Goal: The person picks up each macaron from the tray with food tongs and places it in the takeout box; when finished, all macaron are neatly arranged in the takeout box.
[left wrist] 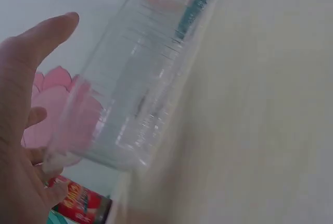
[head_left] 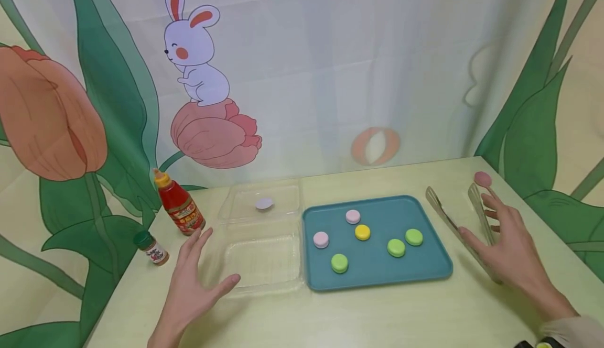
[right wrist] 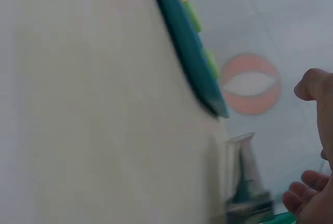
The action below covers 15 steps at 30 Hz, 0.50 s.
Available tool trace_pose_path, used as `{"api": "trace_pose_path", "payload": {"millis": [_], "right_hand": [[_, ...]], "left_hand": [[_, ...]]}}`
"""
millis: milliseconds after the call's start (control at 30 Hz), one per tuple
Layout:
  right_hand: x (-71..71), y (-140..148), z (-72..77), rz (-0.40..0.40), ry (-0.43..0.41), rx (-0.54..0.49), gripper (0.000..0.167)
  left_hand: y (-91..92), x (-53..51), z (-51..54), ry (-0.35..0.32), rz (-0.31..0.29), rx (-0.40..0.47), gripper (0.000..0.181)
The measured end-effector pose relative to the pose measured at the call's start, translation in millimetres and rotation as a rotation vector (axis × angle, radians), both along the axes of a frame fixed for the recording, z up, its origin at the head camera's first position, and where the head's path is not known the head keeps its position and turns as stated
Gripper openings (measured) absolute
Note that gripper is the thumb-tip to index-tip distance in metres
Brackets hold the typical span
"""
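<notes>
My left hand (head_left: 191, 280) hovers with spread fingers at the left side of a clear plastic box (head_left: 264, 289), whose lid (head_left: 228, 201) lies folded back. In the left wrist view the thumb and fingers hold nothing. My right hand (head_left: 511, 248) is over metal tongs (head_left: 439, 206), covering part of them; its fingers are loosely bent. In the right wrist view that hand is apart from the tongs (right wrist: 242, 172). Between the hands lies a blue tray (head_left: 373, 277) bearing green macarons (head_left: 396, 248), two lilac macarons (head_left: 353, 216) and a yellow macaron (head_left: 362, 232).
A red sauce bottle (head_left: 181, 206) with a yellow cap and a small green-capped jar (head_left: 152, 248) stand at the left edge. A pale oval piece (head_left: 264, 203) is on the box lid. Beyond the tongs lies a pink round-headed utensil (head_left: 482, 179). A printed curtain (head_left: 306, 75) hangs behind.
</notes>
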State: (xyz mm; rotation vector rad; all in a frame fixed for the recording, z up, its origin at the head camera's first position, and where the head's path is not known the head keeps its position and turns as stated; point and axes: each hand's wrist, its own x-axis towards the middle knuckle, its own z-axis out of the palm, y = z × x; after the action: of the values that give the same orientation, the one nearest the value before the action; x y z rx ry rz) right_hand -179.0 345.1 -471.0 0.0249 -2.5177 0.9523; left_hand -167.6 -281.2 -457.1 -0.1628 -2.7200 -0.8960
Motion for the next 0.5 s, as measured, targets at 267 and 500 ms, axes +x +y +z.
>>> {"api": "trace_pose_path", "payload": {"millis": [267, 500], "right_hand": [[2.2, 8, -23.9, -0.015, -0.061, -0.073, 0.104], [-3.1, 9, -35.5, -0.011, -0.085, -0.076, 0.104]], "left_hand": [[-7.6, -0.2, -20.4, -0.036, -0.007, 0.106, 0.111], [-12.4, 0.0, -28.5, -0.173, 0.026, 0.165, 0.119]]}}
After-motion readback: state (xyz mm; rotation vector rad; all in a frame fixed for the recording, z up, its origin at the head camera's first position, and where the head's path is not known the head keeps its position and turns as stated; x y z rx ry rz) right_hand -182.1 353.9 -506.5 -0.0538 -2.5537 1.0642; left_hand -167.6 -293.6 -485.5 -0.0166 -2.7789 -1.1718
